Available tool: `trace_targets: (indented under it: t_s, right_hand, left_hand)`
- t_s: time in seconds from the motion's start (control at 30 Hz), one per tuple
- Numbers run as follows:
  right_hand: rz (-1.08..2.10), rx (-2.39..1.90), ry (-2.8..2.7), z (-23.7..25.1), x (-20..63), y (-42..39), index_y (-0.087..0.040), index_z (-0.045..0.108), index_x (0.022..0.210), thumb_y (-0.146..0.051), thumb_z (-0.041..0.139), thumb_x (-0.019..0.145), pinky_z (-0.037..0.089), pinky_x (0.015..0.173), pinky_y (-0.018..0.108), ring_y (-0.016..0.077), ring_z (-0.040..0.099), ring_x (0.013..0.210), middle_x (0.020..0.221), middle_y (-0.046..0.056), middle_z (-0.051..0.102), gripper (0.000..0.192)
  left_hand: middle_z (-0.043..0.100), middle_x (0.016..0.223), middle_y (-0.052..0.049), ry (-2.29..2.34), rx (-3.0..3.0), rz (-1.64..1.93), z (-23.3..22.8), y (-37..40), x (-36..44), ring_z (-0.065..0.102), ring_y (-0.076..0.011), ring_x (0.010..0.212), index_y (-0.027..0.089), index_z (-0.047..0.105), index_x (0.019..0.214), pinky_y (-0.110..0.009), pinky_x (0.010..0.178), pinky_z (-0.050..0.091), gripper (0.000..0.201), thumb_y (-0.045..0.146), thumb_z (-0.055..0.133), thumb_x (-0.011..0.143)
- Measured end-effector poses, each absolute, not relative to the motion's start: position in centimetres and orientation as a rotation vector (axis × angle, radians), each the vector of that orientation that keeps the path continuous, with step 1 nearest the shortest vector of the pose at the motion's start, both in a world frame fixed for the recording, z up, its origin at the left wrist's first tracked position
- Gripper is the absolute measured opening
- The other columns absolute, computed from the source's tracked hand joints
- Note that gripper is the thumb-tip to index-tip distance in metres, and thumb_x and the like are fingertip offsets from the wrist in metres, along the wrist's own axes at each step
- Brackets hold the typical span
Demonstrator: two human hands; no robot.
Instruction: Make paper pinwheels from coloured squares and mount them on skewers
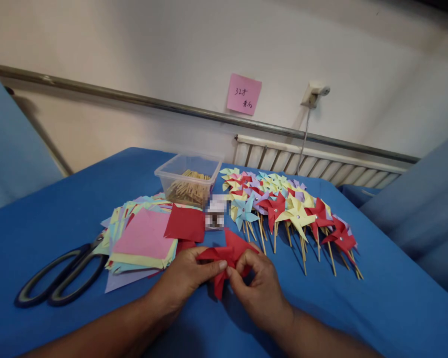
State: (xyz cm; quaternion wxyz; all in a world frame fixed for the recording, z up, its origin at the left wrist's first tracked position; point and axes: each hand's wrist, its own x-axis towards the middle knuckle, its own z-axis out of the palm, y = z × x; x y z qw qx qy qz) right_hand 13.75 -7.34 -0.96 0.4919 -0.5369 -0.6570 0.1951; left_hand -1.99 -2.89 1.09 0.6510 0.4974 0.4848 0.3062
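My left hand (184, 278) and my right hand (259, 288) meet over the blue table near its front, both pinching a red paper piece (229, 251) that is partly folded, its flaps sticking up and down between the fingers. Just behind my left hand lies a loose red square (185, 223) on a pile of coloured paper squares (142, 241). To the right of my hands lie several finished paper pinwheels (291, 209) on wooden sticks.
Large black-handled scissors (65, 273) lie at the left. A clear plastic tub (188, 181) holding wooden sticks stands behind the paper pile. A blue cloth covers the table (377, 308). A pink note (244, 94) hangs on the wall.
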Motion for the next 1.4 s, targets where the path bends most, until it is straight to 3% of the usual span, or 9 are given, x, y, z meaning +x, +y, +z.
trace_targets:
  t_s: [0.43, 0.67, 0.73, 0.8, 0.9, 1.0, 1.13, 1.23, 1.4]
  right_hand:
    - [0.513, -1.304, -1.571, -0.7, 13.7, -7.4, -0.02, 0.044, 0.058, -0.016, 0.061, 0.075, 0.039, 0.058, 0.026, 0.0106, 0.049, 0.053, 0.054, -0.007, 0.049, 0.024]
    - [0.613, -1.264, -1.544, -0.9, 13.9, -7.5, -0.021, 0.046, 0.059, -0.02, 0.063, 0.077, 0.041, 0.065, 0.029, 0.0118, 0.048, 0.056, 0.056, -0.006, 0.049, 0.024]
    - [0.675, -1.215, -1.491, -0.8, 13.9, -7.7, -0.021, 0.051, 0.066, -0.021, 0.065, 0.076, 0.043, 0.068, 0.03, 0.0134, 0.051, 0.062, 0.063, -0.004, 0.052, 0.017]
    - [0.779, -1.154, -1.367, -0.8, 14.1, -7.6, -0.023, 0.057, 0.085, -0.025, 0.065, 0.078, 0.046, 0.073, 0.031, 0.0165, 0.056, 0.077, 0.081, 0.0, 0.06, 0.011]
    - [0.995, -1.055, -1.117, -0.8, 14.6, -7.1, -0.024, 0.054, 0.111, -0.035, 0.065, 0.08, 0.047, 0.079, 0.033, 0.0195, 0.059, 0.093, 0.106, 0.006, 0.062, 0.035]
    - [1.249, -0.98, -0.969, -1.1, 15.2, -6.1, -0.022, 0.056, 0.107, -0.047, 0.069, 0.075, 0.048, 0.069, 0.029, 0.0171, 0.062, 0.077, 0.089, 0.003, 0.065, 0.043]
    - [1.51, -0.937, -1.06, -1.3, 15.5, -5.8, -0.02, 0.06, 0.098, -0.047, 0.077, 0.065, 0.04, 0.053, 0.021, 0.0093, 0.052, 0.053, 0.07, -0.003, 0.06, 0.046]
    - [1.535, -0.965, -1.104, -1.3, 15.1, -6.3, -0.021, 0.059, 0.098, -0.039, 0.081, 0.061, 0.036, 0.05, 0.019, 0.0067, 0.046, 0.05, 0.069, -0.006, 0.057, 0.047]
    - [1.509, -0.956, -1.164, -1.5, 14.7, -6.5, -0.021, 0.057, 0.1, -0.033, 0.079, 0.063, 0.033, 0.047, 0.018, 0.0058, 0.04, 0.048, 0.064, -0.008, 0.052, 0.045]
  left_hand:
    - [0.067, 0.065, -0.001, 1.157, 1.178, 0.692, 1.8, -3.0, -1.8, 0.055, -0.0154, 0.063, 0.015, 0.067, 0.073, -0.027, 0.061, 0.041, 0.028, 0.038, 0.076, 0.061]
    - [0.064, 0.062, 0.0, 1.14, 1.191, 0.724, 1.7, -3.2, -1.7, 0.054, -0.014, 0.058, 0.015, 0.068, 0.075, -0.025, 0.055, 0.039, 0.025, 0.037, 0.073, 0.064]
    - [0.06, 0.057, 0.002, 1.149, 1.198, 0.758, 1.8, -3.1, -1.7, 0.051, -0.0122, 0.054, 0.015, 0.067, 0.072, -0.023, 0.052, 0.037, 0.024, 0.036, 0.073, 0.064]
    - [0.059, 0.056, 0.003, 1.153, 1.187, 0.781, 2.0, -3.1, -1.7, 0.051, -0.0118, 0.053, 0.015, 0.065, 0.071, -0.023, 0.051, 0.036, 0.024, 0.036, 0.074, 0.063]
    - [0.062, 0.06, 0.002, 1.076, 1.144, 0.748, 2.6, -2.9, -1.9, 0.057, -0.0143, 0.057, 0.016, 0.062, 0.074, -0.024, 0.055, 0.041, 0.025, 0.035, 0.075, 0.062]
    - [0.065, 0.063, 0.001, 1.0, 1.157, 0.665, 2.9, -2.9, -2.1, 0.06, -0.0146, 0.06, 0.017, 0.06, 0.078, -0.024, 0.057, 0.043, 0.027, 0.03, 0.076, 0.06]
    - [0.06, 0.056, 0.006, 0.918, 1.229, 0.585, 2.7, -3.0, -2.1, 0.053, -0.0108, 0.05, 0.019, 0.055, 0.091, -0.02, 0.049, 0.036, 0.037, 0.026, 0.075, 0.061]
    - [0.054, 0.053, 0.008, 0.918, 1.337, 0.533, 2.7, -3.2, -2.1, 0.046, -0.009, 0.045, 0.019, 0.053, 0.094, -0.019, 0.044, 0.029, 0.038, 0.025, 0.073, 0.063]
    - [0.055, 0.056, 0.007, 0.997, 1.578, 0.488, 3.3, -3.7, -2.4, 0.046, -0.0108, 0.047, 0.019, 0.052, 0.104, -0.021, 0.045, 0.03, 0.038, 0.027, 0.066, 0.07]
